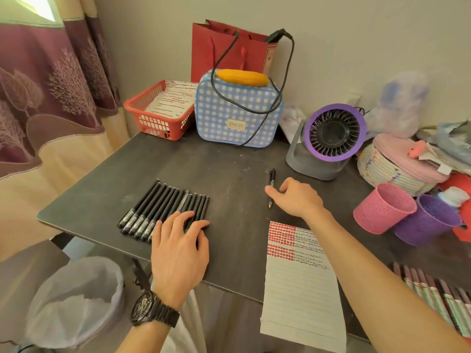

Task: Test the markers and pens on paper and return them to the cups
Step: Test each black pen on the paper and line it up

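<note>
Several black pens (165, 207) lie side by side in a row on the dark table (229, 169). My left hand (179, 247) rests flat on the near ends of that row, fingers straight. A single black pen (271, 186) lies apart near the table's middle; my right hand (297, 198) hovers just right of it, fingers loosely curled, holding nothing. A lined paper sheet (300, 296) with red and dark test marks at its top lies by the front edge. A pink mesh cup (382, 208) and a purple mesh cup (425, 220) stand at the right.
A row of markers (438, 294) lies at the near right corner. At the back stand a red basket (158, 110), a blue checked bag (237, 108), a red paper bag (229, 49) and a purple fan (331, 138). A woven basket (392, 169) sits right; a bin (76, 301) stands below left.
</note>
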The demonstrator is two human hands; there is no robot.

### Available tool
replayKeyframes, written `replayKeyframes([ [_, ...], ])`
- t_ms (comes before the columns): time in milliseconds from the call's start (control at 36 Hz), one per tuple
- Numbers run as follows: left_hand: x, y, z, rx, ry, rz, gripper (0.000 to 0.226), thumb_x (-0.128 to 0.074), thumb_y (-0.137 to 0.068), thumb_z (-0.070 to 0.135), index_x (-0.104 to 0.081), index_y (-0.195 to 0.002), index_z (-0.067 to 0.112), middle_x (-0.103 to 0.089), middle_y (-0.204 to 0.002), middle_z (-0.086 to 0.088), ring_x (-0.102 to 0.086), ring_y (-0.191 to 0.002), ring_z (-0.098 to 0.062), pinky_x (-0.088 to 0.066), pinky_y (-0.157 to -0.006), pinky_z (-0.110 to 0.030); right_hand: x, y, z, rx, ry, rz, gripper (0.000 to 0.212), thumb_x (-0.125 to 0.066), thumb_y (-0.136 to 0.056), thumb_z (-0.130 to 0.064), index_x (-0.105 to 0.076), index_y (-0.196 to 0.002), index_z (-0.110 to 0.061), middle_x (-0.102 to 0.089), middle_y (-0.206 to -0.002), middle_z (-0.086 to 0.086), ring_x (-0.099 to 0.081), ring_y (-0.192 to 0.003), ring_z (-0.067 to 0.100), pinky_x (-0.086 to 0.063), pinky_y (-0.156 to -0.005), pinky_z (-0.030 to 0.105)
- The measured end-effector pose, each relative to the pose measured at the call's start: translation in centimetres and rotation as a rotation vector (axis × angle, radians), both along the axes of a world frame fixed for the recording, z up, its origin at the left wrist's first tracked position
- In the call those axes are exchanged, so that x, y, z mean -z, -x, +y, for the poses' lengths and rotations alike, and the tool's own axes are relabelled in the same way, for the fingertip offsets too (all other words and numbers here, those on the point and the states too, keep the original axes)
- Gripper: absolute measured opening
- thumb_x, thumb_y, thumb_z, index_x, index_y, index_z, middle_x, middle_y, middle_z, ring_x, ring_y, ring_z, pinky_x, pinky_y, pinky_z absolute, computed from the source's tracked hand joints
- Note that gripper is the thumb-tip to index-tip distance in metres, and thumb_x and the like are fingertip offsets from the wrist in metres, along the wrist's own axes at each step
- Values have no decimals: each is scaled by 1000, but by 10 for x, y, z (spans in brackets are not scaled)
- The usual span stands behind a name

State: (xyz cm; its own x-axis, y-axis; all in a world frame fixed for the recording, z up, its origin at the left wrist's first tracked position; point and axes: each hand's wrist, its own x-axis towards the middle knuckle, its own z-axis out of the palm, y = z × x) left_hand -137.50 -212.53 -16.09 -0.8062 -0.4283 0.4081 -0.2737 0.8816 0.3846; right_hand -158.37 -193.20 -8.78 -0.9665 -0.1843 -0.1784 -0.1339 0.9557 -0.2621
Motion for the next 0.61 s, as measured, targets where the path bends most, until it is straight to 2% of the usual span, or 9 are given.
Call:
replayKeyframes([
  [139, 2, -1, -1, 3, 11, 5, 30, -54, -91, 29, -76, -112, 29, -65, -130, -1, -52, -131, -29, -31, -116, -54, 11, -7, -13, 39, -73, 19, 48, -50, -95, -63, -53, -112, -19, -63, -107, 5, -61, -96, 30, -47, -72, 37],
  [222, 1, -1, -1, 5, 15, -8, 30, -54, -91, 30, -76, -111, 29, -64, -130, -1, -52, -132, -28, -30, -116, -55, 17, -11, -14, 60, -37, 69, 34, -51, -97, -48, -58, -102, -15, -62, -96, 6, -56, -83, 30, -42, -65, 35],
  [278, 0, -1, -1, 8, 20, -13, 30, -54, -91, 32, -75, -112, 29, -64, -130, -1, -51, -132, -28, -29, -116, -56, 18, -13, -12, 74, 50, 65, 31, -53, -97, -43, -60, -87, -14, -64, -82, 7, -58, -73, 26, -39, -57, 34],
  [333, 0, 0, -1, 17, 29, -11, 31, -53, -91, 32, -75, -112, 28, -62, -132, -3, -50, -134, -29, -29, -116, -57, 17, -15, -8, 115, 270, 18, 33, -55, -97, -39, -62, -78, -13, -69, -78, 6, -64, -71, 21, -47, -62, 35],
  [389, -1, 0, -1, 26, 38, -8, 31, -53, -91, 32, -75, -112, 28, -61, -133, -4, -50, -134, -29, -29, -116, -58, 12, -21, -4, 191, 580, -66, 27, -57, -96, -37, -69, -85, -16, -74, -84, 0, -66, -66, 13, -54, -69, 34],
  [472, -4, 0, 0, 40, 62, -9, 32, -54, -91, 34, -74, -114, 27, -61, -134, -5, -49, -135, -29, -27, -117, -58, 4, -42, 8, 224, 947, -157, 23, -60, -97, -31, -73, -89, -14, -73, -81, 0, -60, -61, 11, -53, -62, 28],
  [528, -6, 1, 2, 71, 82, -4, 33, -55, -90, 35, -72, -117, 26, -61, -135, -5, -49, -136, -30, -26, -118, -57, -1, -64, 19, 190, 1111, -217, 24, -60, -99, -27, -75, -87, -13, -69, -78, -1, -57, -61, 14, -50, -59, 28],
  [611, -14, 1, 11, 157, 53, 34, 39, -55, -91, 38, -67, -125, 25, -58, -136, -3, -48, -135, -28, -30, -116, -54, -4, -99, 39, 122, 1226, -271, 24, -56, -101, -25, -76, -92, -15, -63, -77, 1, -51, -60, 14, -45, -54, 27],
])
